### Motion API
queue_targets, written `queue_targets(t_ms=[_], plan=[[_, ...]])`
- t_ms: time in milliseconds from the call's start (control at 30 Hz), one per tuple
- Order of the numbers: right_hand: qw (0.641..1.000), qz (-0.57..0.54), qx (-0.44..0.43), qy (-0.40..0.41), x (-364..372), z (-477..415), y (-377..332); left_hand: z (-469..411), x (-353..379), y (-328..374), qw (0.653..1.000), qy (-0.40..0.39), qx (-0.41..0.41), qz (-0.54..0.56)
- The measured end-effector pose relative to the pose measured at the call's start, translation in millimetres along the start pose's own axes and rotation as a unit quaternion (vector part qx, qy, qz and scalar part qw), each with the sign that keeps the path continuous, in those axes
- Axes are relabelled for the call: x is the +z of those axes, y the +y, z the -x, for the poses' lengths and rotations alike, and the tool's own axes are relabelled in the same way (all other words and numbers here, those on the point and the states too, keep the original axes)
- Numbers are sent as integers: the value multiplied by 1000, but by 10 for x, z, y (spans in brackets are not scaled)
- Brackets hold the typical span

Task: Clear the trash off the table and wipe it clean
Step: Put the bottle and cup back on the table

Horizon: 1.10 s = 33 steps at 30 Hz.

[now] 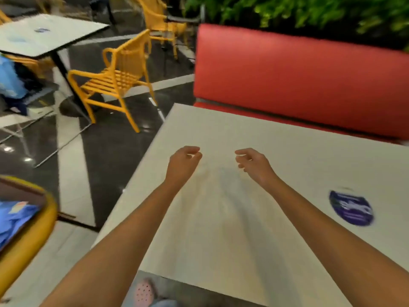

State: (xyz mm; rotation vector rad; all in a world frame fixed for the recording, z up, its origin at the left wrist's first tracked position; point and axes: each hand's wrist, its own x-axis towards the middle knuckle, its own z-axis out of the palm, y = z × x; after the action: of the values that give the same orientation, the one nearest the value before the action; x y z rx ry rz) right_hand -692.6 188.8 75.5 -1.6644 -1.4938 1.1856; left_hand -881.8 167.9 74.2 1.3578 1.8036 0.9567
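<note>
**Hands empty over table**

Head view: we find left hand [183, 160] and right hand [252, 161] mid-frame over the table [221, 229], fingers loosely curled, gripping nothing, likely ready to reach. No trash shows; a sticker [350, 208] sits lower right.

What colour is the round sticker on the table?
Dark blue-purple with pale writing, seen in the head view: the sticker on the table.
</note>
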Motion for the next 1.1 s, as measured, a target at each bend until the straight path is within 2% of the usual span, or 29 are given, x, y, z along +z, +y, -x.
queue_targets(t_ms=[267,567,867,1100], plan=[[984,-48,72,154,-1542,708,972,478,1506,998,973,-198,119,-7],[910,-121,174,356,-2458,1719,1779,930,2899,1636,888,-409,211,-16],[792,-189,238,529,-3074,2990,2426,2013,4045,2077,777,-554,295,-54],[687,-232,246,643,-3510,4072,3091,3257,4895,2266,714,-621,319,-49]])
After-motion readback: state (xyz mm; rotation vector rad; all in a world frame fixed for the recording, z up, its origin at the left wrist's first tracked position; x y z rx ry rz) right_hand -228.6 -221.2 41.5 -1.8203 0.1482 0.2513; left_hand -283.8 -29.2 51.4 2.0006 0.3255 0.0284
